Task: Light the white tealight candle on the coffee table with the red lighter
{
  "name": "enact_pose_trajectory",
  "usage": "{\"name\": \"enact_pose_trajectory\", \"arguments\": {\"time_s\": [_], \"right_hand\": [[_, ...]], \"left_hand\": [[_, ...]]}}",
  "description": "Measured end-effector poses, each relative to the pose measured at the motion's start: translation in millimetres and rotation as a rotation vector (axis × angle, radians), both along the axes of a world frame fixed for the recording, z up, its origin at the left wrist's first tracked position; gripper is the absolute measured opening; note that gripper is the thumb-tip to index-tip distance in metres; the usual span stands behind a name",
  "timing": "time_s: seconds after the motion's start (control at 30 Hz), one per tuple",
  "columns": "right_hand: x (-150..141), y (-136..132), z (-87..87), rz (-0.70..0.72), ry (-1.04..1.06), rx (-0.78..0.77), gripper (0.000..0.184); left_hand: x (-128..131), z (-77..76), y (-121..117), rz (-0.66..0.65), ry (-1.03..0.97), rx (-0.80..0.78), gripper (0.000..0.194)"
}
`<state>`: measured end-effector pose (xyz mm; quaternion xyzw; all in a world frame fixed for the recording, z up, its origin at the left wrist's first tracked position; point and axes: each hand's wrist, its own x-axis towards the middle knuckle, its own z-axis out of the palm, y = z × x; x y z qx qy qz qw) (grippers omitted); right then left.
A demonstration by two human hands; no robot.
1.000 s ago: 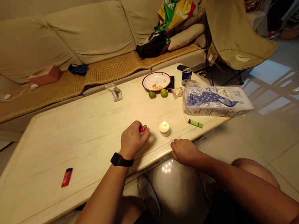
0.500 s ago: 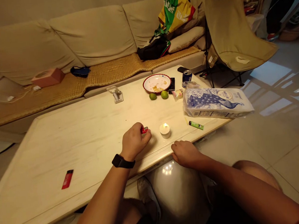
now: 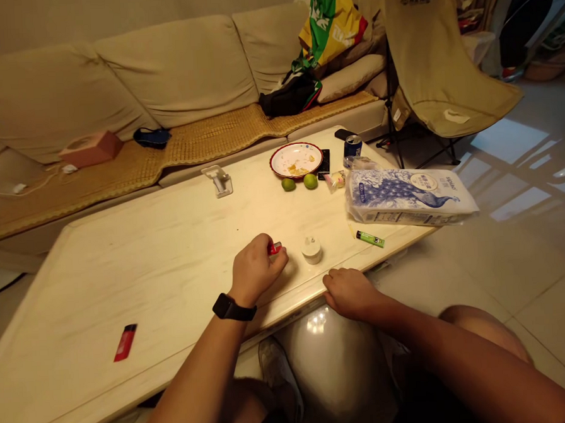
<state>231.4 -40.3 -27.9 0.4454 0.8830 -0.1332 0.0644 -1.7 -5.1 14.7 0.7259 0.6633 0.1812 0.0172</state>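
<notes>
My left hand [image 3: 259, 269], with a black watch [image 3: 234, 307] on its wrist, is closed around a red lighter [image 3: 275, 248], whose end pokes out between thumb and fingers. Just right of it stands a small white tealight candle [image 3: 312, 251] with no flame on it. My right hand [image 3: 350, 291] rests curled at the table's front edge, below and to the right of the candle; the inside of its fingers is hidden. A green lighter [image 3: 370, 239] lies beyond that hand. Another red lighter [image 3: 125, 343] lies far to the left on the table [image 3: 171, 261].
A pack of tissues [image 3: 409, 195] overhangs the table's right side. Behind are a red-rimmed plate [image 3: 296, 157] with food scraps, two green limes [image 3: 310, 181], a blue can [image 3: 352, 146] and a white holder [image 3: 218, 181]. A sofa [image 3: 175, 72] and folding chair [image 3: 436, 64] stand beyond.
The candle's flame was burning half a second ago and is out now. Both hands stay nearly where they were; the view has shifted slightly.
</notes>
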Motion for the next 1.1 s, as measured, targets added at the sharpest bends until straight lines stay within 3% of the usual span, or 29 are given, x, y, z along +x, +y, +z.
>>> {"name": "enact_pose_trajectory", "arguments": {"time_s": [0.5,1.1], "right_hand": [[1,0,1.4,0.001,0.004,-0.006,0.027],[1,-1,-0.7,-0.004,0.028,0.002,0.026]], "left_hand": [[46,0.3,9,-0.105,0.075,-0.051,0.020],[54,-2.8,16,-0.117,0.143,-0.047,0.018]]}}
